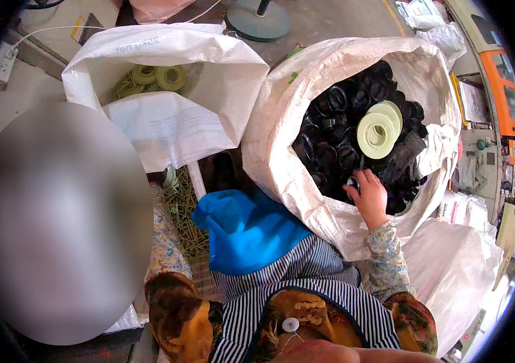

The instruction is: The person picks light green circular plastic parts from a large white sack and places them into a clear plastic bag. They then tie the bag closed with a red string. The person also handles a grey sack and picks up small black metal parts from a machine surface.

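My right hand (369,195) reaches into a large white woven sack (278,121) full of black ring-shaped parts (336,100). Its thumb and fingers close on one black ring-shaped part (353,183) at the near side of the heap. Pale green flanged discs (378,132) rest on top of the black parts, just beyond my fingers. My left hand (158,177) is at the near edge of a second white sack (172,130); its fingers are mostly hidden. Inside that sack lie several pale green rings (170,77) among thin green scraps.
Below the left sack sits a container of thin greenish sticks (184,212). Blue cloth (251,230) covers my lap. A round dark stand base (258,19) is at the back. More white sacks (451,266) stand at the right. A blurred patch hides the left side.
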Tool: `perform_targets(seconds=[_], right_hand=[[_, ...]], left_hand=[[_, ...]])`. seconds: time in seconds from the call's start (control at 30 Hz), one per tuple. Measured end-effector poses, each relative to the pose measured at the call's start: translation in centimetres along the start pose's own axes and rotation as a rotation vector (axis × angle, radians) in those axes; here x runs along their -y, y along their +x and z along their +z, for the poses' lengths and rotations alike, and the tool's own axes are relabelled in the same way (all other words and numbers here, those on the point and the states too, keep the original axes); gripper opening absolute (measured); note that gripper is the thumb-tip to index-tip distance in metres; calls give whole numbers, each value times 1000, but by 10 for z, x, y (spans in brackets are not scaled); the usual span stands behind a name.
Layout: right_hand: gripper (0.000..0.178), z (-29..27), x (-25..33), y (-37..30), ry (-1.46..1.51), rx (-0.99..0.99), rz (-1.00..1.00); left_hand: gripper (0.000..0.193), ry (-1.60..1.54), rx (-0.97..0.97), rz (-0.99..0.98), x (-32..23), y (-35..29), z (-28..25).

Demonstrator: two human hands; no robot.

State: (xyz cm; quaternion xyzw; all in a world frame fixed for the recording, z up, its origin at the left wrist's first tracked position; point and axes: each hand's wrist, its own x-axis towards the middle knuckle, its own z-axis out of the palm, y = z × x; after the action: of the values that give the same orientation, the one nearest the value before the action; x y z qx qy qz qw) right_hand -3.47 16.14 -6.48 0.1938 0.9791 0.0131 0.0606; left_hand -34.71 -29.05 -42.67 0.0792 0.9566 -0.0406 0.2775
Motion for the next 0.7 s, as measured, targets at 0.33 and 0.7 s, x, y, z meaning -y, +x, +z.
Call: perform_targets(seconds=[0.33,0.7], right_hand=[[38,42,39,60,-89,-30,-194],[18,55,9,10,-293,177,-129]], left_hand=[[48,-452,-469,153,50,-148,-6],[49,-2588,-105,318,-15,-387,-160]])
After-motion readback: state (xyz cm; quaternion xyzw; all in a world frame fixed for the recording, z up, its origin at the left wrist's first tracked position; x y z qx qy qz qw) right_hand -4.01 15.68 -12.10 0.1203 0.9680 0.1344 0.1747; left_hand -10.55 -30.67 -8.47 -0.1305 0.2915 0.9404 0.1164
